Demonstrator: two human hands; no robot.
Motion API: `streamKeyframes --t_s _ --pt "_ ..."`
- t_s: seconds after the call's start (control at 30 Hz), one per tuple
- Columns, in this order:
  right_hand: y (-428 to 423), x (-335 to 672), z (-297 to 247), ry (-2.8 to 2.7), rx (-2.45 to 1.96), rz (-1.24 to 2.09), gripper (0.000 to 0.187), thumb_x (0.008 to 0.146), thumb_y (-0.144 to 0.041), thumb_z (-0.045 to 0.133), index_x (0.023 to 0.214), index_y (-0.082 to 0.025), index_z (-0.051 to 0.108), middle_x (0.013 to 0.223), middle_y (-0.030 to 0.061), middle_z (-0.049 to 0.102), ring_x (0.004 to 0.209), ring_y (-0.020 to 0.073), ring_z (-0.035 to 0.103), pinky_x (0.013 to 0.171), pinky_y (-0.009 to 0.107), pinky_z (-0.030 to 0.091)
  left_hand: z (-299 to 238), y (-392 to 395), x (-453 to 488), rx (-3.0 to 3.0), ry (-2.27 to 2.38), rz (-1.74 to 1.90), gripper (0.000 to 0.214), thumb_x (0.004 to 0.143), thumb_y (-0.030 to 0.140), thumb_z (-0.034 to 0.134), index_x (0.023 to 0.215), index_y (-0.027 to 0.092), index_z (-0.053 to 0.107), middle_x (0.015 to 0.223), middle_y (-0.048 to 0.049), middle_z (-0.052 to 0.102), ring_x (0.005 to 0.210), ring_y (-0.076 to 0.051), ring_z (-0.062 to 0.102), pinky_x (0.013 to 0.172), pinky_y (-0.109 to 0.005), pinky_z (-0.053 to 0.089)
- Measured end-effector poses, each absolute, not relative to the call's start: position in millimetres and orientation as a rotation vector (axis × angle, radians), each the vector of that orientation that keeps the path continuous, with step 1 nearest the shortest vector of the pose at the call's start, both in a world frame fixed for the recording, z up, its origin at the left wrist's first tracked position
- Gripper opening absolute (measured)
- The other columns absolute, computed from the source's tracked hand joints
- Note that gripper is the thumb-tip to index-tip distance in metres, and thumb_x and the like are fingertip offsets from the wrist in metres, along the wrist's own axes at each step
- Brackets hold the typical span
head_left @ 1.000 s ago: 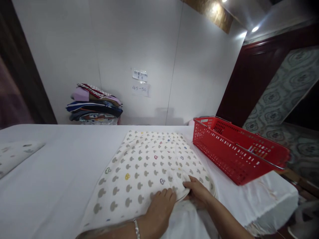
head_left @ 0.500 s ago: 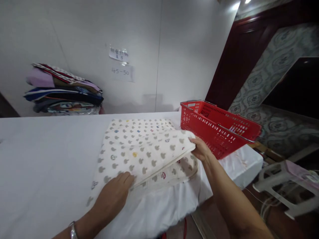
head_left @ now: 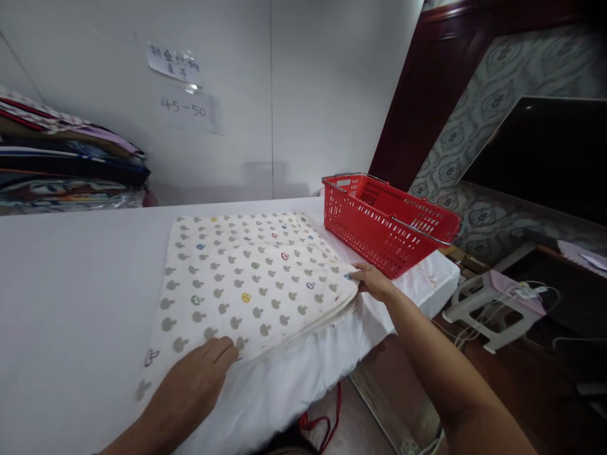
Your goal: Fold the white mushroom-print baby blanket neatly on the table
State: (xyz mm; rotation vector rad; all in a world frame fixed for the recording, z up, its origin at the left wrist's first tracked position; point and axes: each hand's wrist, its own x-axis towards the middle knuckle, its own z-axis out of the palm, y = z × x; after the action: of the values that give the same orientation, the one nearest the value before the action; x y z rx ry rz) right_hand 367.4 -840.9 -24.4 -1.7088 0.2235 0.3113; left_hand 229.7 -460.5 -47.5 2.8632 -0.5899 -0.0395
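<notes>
A white cloth (head_left: 265,276) printed with grey mushroom shapes and a few coloured ones lies folded in layers on the white-covered table (head_left: 85,303). At its front edge, toward the left, my left hand (head_left: 202,373) rests with curled fingers closed on the fabric; the fingertips and thumb are hidden. My right hand (head_left: 373,281) pinches the right front corner between thumb and fingers. Below that corner, the stacked layers show along the front edge, close to the table's edge.
A red plastic basket (head_left: 379,230) with metal handles stands at the right end of the table, just beyond my right hand. Folded fabrics (head_left: 66,158) are piled at the back left against the wall. A white stool (head_left: 493,303) with cables on it is on the floor at right.
My right hand has lowered the raised corner, so the top layer now lies flatter over those below. My left hand stays at the front edge. The view has swung right.
</notes>
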Motion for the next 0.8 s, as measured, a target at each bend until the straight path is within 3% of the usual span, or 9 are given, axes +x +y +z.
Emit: streamKeyframes --t_s 0.23,0.6,0.8 --pt "-841.3 364.9 -32.1 0.344 -2.156 0.29 0.017 0.067 -0.015 0.065 0.081 -0.015 0.057 0.042 -0.0022 0.054 0.037 0.0152 0.053 0.038 0.024 0.043 -49.3 -464.6 230.8 2.863 -0.582 -0.15 0.037 0.076 0.004 0.033 0.087 0.02 0.064 0.093 -0.006 0.062 0.086 -0.02 0.056 0.079 -0.035 0.042" --pt "-848.1 368.8 -39.5 0.333 -2.571 0.316 0.004 0.074 -0.018 0.059 0.077 -0.016 0.057 0.041 -0.0042 0.052 0.039 0.0114 0.053 0.043 0.019 0.038 -53.2 -467.0 229.0 2.83 -0.723 -0.019 0.04 0.077 0.004 0.031 0.087 0.02 0.065 0.09 -0.0058 0.062 0.083 -0.02 0.056 0.073 -0.034 0.043" --pt "-847.9 364.4 -39.5 0.373 -2.741 0.338 0.015 0.075 -0.028 0.058 0.083 -0.015 0.059 0.055 0.0 0.058 0.042 0.0108 0.053 0.046 0.02 0.037 -60.9 -457.5 228.4 2.831 -0.74 0.064 0.04 0.077 0.007 0.032 0.092 0.022 0.066 0.094 -0.0052 0.064 0.087 -0.02 0.058 0.077 -0.034 0.045"
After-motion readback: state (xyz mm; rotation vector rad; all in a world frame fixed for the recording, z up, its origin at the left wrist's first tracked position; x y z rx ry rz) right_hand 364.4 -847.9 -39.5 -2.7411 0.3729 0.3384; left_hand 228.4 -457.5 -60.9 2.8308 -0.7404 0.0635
